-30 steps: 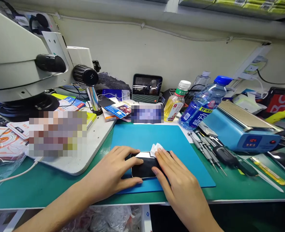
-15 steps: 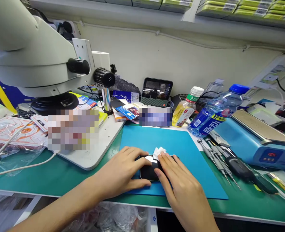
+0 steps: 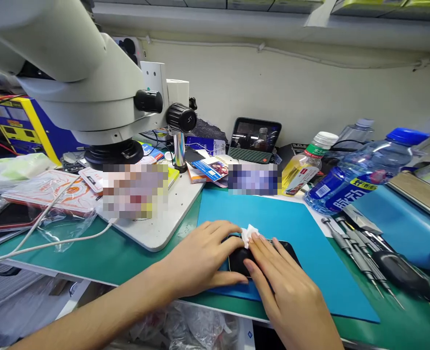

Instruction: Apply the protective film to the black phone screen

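Observation:
A black smartphone (image 3: 238,263) lies flat on a blue work mat (image 3: 340,277), partly covered by both hands. Its left end is gripped by my left hand (image 3: 199,260), with the thumb along the near edge and the fingers over the far edge. My right hand (image 3: 291,287) reaches across the phone from the right. Under its fingertips, a crumpled white tissue (image 3: 249,234) is pressed against the phone near its far edge. The right palm and fingers hide much of the phone's middle.
A microscope (image 3: 101,112) stands at left on a white base (image 3: 174,216). Screwdrivers (image 3: 356,257) lie right of the mat. Behind them stand a blue-capped bottle (image 3: 360,170) and a yellow drink bottle (image 3: 304,167). A propped-up device with a dark screen (image 3: 256,136) sits at the back.
The view has swung left, so everything sits further right in the picture. Both hands stay on the phone, the tissue still under my right fingertips.

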`<state>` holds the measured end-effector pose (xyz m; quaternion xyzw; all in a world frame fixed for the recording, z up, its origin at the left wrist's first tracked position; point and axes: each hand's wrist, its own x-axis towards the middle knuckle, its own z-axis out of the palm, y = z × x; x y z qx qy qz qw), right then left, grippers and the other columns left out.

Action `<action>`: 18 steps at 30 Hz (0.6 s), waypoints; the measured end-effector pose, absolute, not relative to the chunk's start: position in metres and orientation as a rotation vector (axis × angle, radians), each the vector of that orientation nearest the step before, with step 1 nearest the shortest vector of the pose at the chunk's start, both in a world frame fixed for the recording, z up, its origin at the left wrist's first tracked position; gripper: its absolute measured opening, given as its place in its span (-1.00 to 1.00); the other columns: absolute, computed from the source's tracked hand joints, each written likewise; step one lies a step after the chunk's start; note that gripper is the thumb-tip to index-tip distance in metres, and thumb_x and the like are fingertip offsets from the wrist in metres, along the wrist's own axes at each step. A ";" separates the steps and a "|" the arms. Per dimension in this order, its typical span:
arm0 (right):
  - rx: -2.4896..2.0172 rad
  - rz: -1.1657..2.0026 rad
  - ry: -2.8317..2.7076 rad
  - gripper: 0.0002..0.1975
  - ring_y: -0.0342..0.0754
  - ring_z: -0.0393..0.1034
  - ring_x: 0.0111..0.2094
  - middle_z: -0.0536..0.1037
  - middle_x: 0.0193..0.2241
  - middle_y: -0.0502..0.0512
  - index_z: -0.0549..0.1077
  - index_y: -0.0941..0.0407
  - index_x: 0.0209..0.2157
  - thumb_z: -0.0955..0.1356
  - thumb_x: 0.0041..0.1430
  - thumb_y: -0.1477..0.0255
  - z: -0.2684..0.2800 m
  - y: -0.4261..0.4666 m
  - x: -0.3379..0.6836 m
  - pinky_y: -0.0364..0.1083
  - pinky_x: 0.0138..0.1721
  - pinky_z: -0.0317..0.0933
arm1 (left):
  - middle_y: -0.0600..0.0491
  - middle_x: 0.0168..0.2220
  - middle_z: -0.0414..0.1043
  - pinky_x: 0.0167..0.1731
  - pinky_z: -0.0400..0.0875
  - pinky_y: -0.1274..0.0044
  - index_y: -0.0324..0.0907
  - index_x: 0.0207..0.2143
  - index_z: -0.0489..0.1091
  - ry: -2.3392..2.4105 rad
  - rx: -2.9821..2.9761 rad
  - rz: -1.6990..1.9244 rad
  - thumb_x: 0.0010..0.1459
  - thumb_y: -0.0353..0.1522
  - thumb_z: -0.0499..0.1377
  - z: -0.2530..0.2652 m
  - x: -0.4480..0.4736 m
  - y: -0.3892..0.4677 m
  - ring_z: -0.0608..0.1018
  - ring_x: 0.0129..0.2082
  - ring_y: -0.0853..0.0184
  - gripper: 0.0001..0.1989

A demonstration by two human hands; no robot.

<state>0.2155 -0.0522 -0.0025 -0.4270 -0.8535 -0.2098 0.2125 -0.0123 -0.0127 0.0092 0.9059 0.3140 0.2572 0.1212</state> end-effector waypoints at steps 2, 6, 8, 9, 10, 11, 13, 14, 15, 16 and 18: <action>-1.202 -0.557 -2.374 -0.58 0.22 0.53 0.18 0.55 0.21 0.19 0.52 0.28 0.18 0.22 0.52 0.36 0.000 -0.051 0.212 0.22 0.17 0.49 | -0.17 0.26 0.42 0.23 0.40 0.20 -0.18 0.17 0.31 0.949 2.627 0.794 0.28 -0.07 0.36 0.008 -0.012 -0.013 0.47 0.25 0.03 -0.42; -1.140 -0.604 -2.394 -0.55 0.18 0.47 0.25 0.51 0.25 0.22 0.47 0.32 0.23 0.28 0.49 0.33 -0.001 -0.080 0.221 0.13 0.28 0.40 | -0.17 0.19 0.45 0.18 0.43 0.17 -0.17 0.14 0.27 0.991 2.585 0.806 0.23 -0.08 0.41 0.005 -0.011 -0.014 0.49 0.21 -0.01 -0.40; -1.109 -0.577 -2.436 -0.55 0.13 0.44 0.28 0.49 0.27 0.22 0.47 0.32 0.23 0.30 0.48 0.34 0.000 -0.092 0.224 0.08 0.36 0.28 | -0.17 0.17 0.46 0.15 0.44 0.16 -0.16 0.15 0.25 1.001 2.572 0.790 0.21 -0.08 0.42 0.005 -0.012 -0.014 0.50 0.19 -0.02 -0.37; -1.108 -0.561 -2.424 -0.55 0.13 0.42 0.29 0.49 0.27 0.21 0.47 0.31 0.23 0.30 0.48 0.34 0.001 -0.095 0.223 0.07 0.37 0.26 | -0.16 0.17 0.46 0.14 0.44 0.16 -0.15 0.16 0.25 1.006 2.570 0.784 0.22 -0.08 0.42 0.006 -0.012 -0.014 0.50 0.18 -0.02 -0.37; -1.130 -0.527 -2.420 -0.56 0.13 0.41 0.30 0.49 0.27 0.19 0.48 0.30 0.23 0.30 0.48 0.34 0.002 -0.093 0.220 0.08 0.37 0.27 | -0.15 0.16 0.47 0.13 0.44 0.15 -0.15 0.16 0.25 1.003 2.574 0.777 0.23 -0.09 0.41 0.006 -0.012 -0.014 0.51 0.16 -0.01 -0.38; -1.156 -0.492 -2.402 -0.57 0.13 0.41 0.30 0.50 0.27 0.17 0.48 0.28 0.24 0.29 0.49 0.35 0.004 -0.089 0.216 0.09 0.35 0.31 | -0.14 0.15 0.47 0.12 0.44 0.16 -0.14 0.17 0.25 0.996 2.577 0.768 0.25 -0.11 0.40 0.006 -0.012 -0.014 0.51 0.15 0.00 -0.40; -1.222 -0.378 -2.382 -0.58 0.12 0.45 0.27 0.52 0.24 0.17 0.49 0.27 0.23 0.26 0.52 0.35 0.006 -0.074 0.205 0.11 0.32 0.35 | -0.12 0.16 0.46 0.13 0.44 0.16 -0.12 0.19 0.23 0.978 2.580 0.749 0.26 -0.21 0.40 0.006 -0.011 -0.014 0.51 0.15 0.02 -0.42; -1.241 -0.337 -2.353 -0.58 0.11 0.48 0.24 0.55 0.22 0.19 0.52 0.27 0.20 0.24 0.53 0.35 0.008 -0.066 0.199 0.13 0.32 0.35 | -0.11 0.17 0.45 0.15 0.43 0.16 -0.11 0.21 0.22 0.976 2.577 0.744 0.25 -0.28 0.40 0.006 -0.011 -0.015 0.50 0.16 0.03 -0.41; -1.241 -0.299 -2.343 -0.58 0.12 0.50 0.23 0.57 0.20 0.20 0.54 0.27 0.17 0.23 0.54 0.33 0.009 -0.059 0.194 0.14 0.32 0.34 | -0.10 0.18 0.45 0.17 0.42 0.16 -0.11 0.23 0.20 0.975 2.572 0.736 0.22 -0.34 0.40 0.005 -0.011 -0.015 0.49 0.17 0.04 -0.38; -1.247 -0.272 -2.338 -0.57 0.11 0.50 0.22 0.57 0.20 0.23 0.55 0.28 0.17 0.23 0.54 0.31 0.011 -0.054 0.191 0.15 0.32 0.33 | -0.09 0.18 0.44 0.19 0.42 0.15 -0.11 0.24 0.19 0.982 2.566 0.732 0.19 -0.39 0.41 0.005 -0.010 -0.015 0.49 0.17 0.04 -0.35; -1.239 -0.266 -2.330 -0.54 0.13 0.50 0.22 0.56 0.21 0.25 0.55 0.30 0.16 0.23 0.54 0.28 0.012 -0.054 0.189 0.15 0.32 0.34 | -0.10 0.19 0.42 0.20 0.42 0.14 -0.10 0.28 0.17 1.003 2.559 0.720 0.18 -0.39 0.41 0.003 -0.011 -0.015 0.48 0.18 0.03 -0.30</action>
